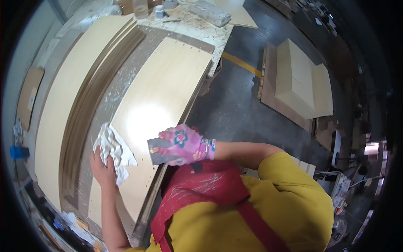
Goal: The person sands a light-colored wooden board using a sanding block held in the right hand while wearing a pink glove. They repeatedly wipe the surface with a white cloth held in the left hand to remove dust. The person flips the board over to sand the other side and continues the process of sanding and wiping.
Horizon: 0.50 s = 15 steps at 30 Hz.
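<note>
A long pale wooden panel (pixel 163 75) with small dark holes along its edges lies flat on the workbench, a bright patch of light at its middle. My left hand (pixel 100 169), bare, grips a crumpled white cloth (pixel 110 145) over the panel's left edge. On the panel's right edge, my right hand (pixel 187 145) wears a pink flowered glove. Its fingers are closed over a flat grey sanding block (pixel 159 158), which rests against the panel's surface.
A stack of similar pale panels (pixel 73 84) stands along the left. Behind, a paint-spotted table (pixel 189 27) bears a small jar (pixel 159 11) and a wrapped block (pixel 210 12). Across the floor on the right, large pale boards (pixel 296 80) are piled on a pallet.
</note>
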Each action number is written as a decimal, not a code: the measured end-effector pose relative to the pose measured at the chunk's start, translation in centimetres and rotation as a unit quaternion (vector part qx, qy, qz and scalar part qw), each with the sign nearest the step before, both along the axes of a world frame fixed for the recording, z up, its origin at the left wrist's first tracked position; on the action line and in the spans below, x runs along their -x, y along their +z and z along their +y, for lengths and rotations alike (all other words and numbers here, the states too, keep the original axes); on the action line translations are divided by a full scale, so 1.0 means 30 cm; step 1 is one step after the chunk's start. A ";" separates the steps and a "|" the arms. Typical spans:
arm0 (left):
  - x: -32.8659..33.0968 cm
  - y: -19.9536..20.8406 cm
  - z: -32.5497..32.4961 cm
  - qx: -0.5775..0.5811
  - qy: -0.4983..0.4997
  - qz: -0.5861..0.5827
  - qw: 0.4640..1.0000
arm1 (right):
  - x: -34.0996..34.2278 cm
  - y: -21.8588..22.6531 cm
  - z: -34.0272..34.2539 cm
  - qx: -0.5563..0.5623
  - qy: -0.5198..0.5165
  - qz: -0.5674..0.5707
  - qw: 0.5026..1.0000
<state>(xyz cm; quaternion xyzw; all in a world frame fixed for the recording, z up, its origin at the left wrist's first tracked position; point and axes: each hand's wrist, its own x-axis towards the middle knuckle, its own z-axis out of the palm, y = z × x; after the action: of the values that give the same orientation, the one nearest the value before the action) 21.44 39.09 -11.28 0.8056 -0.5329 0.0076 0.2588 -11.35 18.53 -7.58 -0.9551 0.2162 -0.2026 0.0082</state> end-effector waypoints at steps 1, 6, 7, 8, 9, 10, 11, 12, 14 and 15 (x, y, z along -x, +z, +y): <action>0.001 0.008 -0.010 -0.009 0.002 0.009 1.000 | 0.009 -0.040 -0.013 -0.006 -0.007 0.011 1.000; 0.007 0.016 -0.011 -0.032 0.003 0.048 0.998 | 0.309 -0.081 -0.541 -0.043 -0.385 -0.100 0.917; 0.011 0.010 -0.015 -0.016 -0.003 0.008 1.000 | 0.317 -0.038 -0.588 -0.068 -0.407 -0.110 0.904; 0.010 0.024 -0.019 -0.022 -0.007 0.027 0.999 | 0.301 -0.027 -0.582 0.016 -0.287 -0.086 0.954; 0.019 0.032 -0.017 -0.030 -0.006 0.048 0.998 | 0.241 0.013 -0.519 0.099 -0.157 -0.055 0.981; 0.020 0.029 -0.005 -0.032 -0.004 0.041 0.999 | 0.154 0.046 -0.383 0.039 -0.140 -0.026 0.989; 0.019 0.021 -0.004 -0.033 -0.007 0.036 0.999 | 0.089 0.023 -0.296 -0.028 -0.043 -0.035 0.998; 0.010 0.017 -0.006 -0.029 -0.003 0.027 0.999 | 0.067 0.003 -0.276 -0.071 -0.021 -0.080 0.994; 0.000 0.005 -0.011 -0.031 -0.011 0.012 0.999 | 0.078 -0.012 -0.322 -0.045 -0.029 -0.079 0.995; 0.000 0.000 0.004 -0.037 -0.007 0.002 0.999 | 0.101 -0.017 -0.399 0.019 -0.052 -0.038 0.998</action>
<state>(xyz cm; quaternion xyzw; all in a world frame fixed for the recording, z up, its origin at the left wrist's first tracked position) 21.45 39.20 -11.27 0.8107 -0.5383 -0.0155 0.2297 -14.36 6.55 -8.10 -0.9340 0.2614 -0.2433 -0.0126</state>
